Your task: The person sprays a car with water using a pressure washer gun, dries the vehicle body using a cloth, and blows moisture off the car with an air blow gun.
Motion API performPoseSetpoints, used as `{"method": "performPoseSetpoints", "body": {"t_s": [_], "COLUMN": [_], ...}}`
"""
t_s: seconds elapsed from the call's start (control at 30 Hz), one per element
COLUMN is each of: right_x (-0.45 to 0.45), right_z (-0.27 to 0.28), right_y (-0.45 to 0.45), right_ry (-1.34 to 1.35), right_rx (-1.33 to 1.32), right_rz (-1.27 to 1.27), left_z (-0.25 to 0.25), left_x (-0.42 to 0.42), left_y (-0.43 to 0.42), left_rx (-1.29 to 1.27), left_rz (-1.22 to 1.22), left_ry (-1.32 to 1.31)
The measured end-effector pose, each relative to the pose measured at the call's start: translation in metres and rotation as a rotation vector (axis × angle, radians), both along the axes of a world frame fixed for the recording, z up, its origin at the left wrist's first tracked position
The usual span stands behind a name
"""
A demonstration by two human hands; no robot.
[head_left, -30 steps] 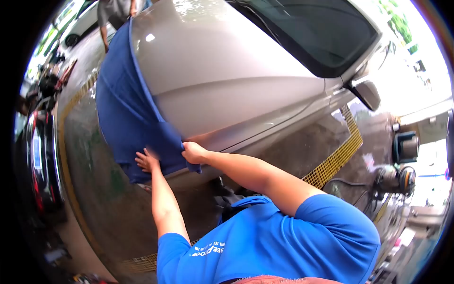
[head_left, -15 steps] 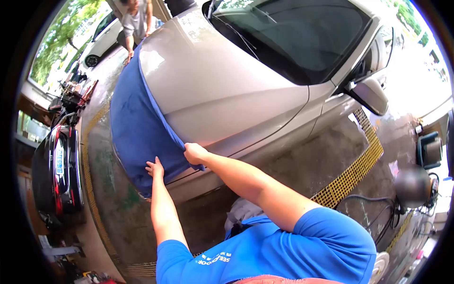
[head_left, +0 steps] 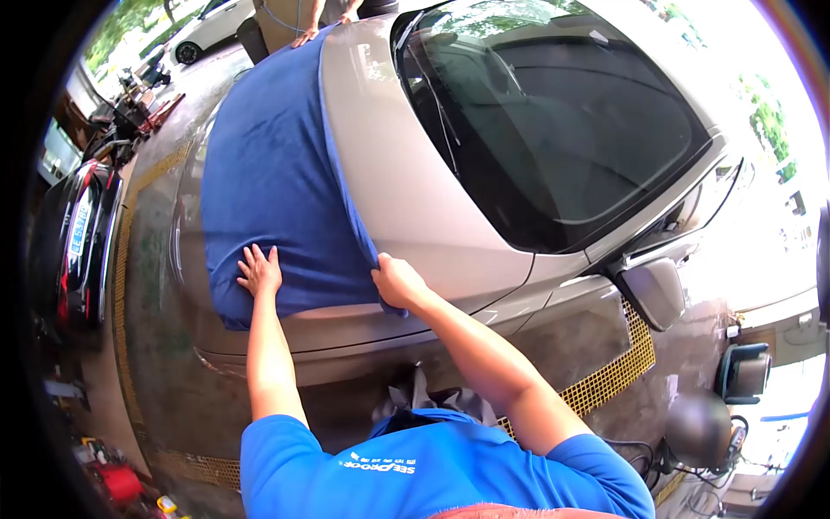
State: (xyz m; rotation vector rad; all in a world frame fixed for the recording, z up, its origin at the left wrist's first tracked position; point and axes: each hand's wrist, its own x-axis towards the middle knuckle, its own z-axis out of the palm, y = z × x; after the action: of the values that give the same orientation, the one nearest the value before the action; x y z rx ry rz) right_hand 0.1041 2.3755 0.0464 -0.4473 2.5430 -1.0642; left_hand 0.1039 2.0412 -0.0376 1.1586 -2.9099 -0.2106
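A large blue cloth [head_left: 268, 182] lies across the front part of the beige car's hood [head_left: 380, 130], its rear edge running from the far side to my right hand. My left hand [head_left: 261, 271] rests on the cloth near its front corner, fingers spread. My right hand [head_left: 398, 278] is closed around the cloth's near rear corner, and a short end hangs below the fist. At the far side, another person's hands [head_left: 304, 37] are on the cloth's other end.
The windshield [head_left: 545, 112] and side mirror [head_left: 653, 294] are to the right. A black car [head_left: 78, 251] stands at the left, a white car [head_left: 207, 33] behind. Yellow floor grating [head_left: 609, 363] and a drum-shaped machine [head_left: 748, 374] lie to the right.
The cloth has shifted back over the hood toward the windshield and lies flatter, showing more of the car's front. My left hand has flattened on it; the right keeps its grip.
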Motion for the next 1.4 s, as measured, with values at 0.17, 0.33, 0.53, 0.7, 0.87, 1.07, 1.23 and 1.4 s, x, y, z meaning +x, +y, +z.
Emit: {"method": "performPoseSetpoints", "body": {"t_s": [0.17,0.33,0.53,0.7,0.87,1.07,1.23,1.4], "right_x": [-0.007,-0.007,-0.023,-0.029,-0.041,-0.084,-0.123,-0.243], "right_z": [0.011,0.015,0.052,0.089,0.142,0.224,0.288,0.196], "right_y": [0.049,0.126,0.284,0.397,0.464,0.537,0.530,0.401], "right_ry": [-0.032,-0.033,0.018,0.079,0.191,0.317,0.666,-0.435], "right_rx": [-0.014,-0.043,0.032,0.178,0.364,0.639,0.283,-1.561], "right_rz": [-0.010,-0.010,-0.104,-0.191,-0.221,-0.269,-0.370,0.237], "left_z": [0.005,0.011,0.028,0.048,0.065,0.094,0.109,0.090], "left_x": [0.002,0.005,-0.001,-0.005,-0.010,-0.033,-0.048,-0.048], "left_y": [0.050,0.126,0.301,0.436,0.536,0.640,0.668,0.647], "left_rx": [-0.044,-0.057,-0.105,-0.012,0.081,0.253,0.440,0.362], "left_rz": [-0.055,-0.128,-0.266,-0.373,-0.527,-0.974,-1.097,-1.367], "left_ry": [0.009,0.056,0.153,0.251,0.267,0.190,0.261,0.408]}}
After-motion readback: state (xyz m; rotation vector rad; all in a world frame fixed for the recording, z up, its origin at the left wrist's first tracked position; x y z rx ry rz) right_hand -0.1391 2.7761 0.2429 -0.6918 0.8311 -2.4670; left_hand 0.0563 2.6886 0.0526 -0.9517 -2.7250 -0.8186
